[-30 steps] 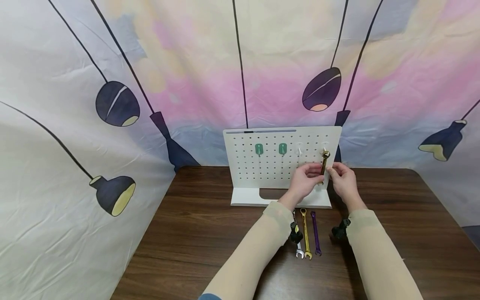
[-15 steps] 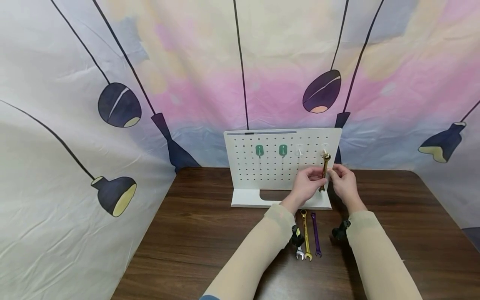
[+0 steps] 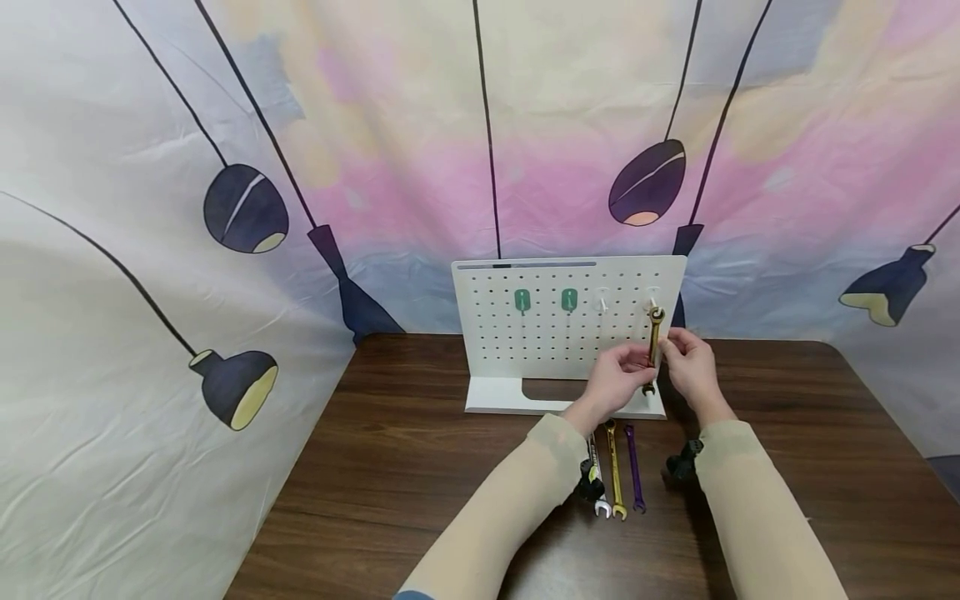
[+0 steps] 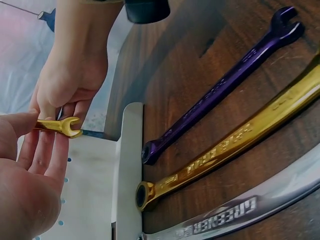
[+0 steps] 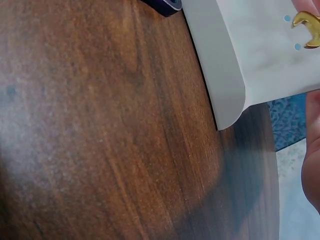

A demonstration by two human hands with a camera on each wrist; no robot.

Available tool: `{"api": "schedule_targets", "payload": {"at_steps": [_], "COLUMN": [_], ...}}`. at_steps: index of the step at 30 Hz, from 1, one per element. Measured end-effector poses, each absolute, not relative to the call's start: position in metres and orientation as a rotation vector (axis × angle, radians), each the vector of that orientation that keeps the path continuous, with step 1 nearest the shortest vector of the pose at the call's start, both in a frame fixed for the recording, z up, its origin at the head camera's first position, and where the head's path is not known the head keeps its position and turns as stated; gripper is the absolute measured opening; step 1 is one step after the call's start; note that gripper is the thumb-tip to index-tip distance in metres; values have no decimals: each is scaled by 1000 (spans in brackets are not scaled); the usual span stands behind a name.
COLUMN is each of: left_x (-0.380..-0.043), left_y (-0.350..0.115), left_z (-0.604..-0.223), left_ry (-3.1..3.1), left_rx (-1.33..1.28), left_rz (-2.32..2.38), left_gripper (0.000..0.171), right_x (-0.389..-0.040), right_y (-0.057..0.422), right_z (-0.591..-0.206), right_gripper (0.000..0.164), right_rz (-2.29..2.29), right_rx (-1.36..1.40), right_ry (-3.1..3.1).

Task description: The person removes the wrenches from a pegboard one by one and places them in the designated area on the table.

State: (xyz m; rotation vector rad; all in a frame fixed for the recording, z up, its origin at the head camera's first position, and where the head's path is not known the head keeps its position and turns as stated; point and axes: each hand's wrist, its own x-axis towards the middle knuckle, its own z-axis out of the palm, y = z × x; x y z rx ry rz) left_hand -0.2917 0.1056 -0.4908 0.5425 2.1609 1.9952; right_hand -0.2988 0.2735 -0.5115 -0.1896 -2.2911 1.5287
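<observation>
My left hand [image 3: 613,382] pinches a gold combination wrench [image 3: 655,335] upright in front of the white pegboard [image 3: 551,346]. Its ring end sits just below the rightmost clear hook [image 3: 652,295]. In the left wrist view the open-end jaw of this gold wrench [image 4: 64,127] points out past the left thumb. At the pegboard's right edge, my right hand [image 3: 692,367] grips the board, thumb in front, close beside the wrench; its other fingers are mostly hidden. The right wrist view catches only part of the right hand [image 5: 313,155] along that edge.
In front of the board base [image 3: 495,396] lie a silver wrench [image 4: 220,217], another gold wrench [image 4: 215,155] and a purple wrench [image 4: 215,97]. Two green hooks [image 3: 522,301] and another clear hook [image 3: 602,300] are on the board. A printed cloth [image 3: 420,167] hangs behind the table.
The gold wrench and my left hand have moved slightly downward, so the ring end sits lower against the rightmost hook. My right hand has stayed at the board's edge.
</observation>
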Motion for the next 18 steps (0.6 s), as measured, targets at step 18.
{"api": "schedule_targets", "payload": {"at_steps": [18], "left_x": [-273], "left_y": [109], "left_z": [-496], "left_ry": [2042], "left_rx": [421], "left_rz": [2112], "left_gripper": [25], "right_x": [-300], "right_y": [274], "right_z": [-513], "right_gripper": [27], "right_rz": [1524], "right_rx": [-214], "right_ry": [-2306]}}
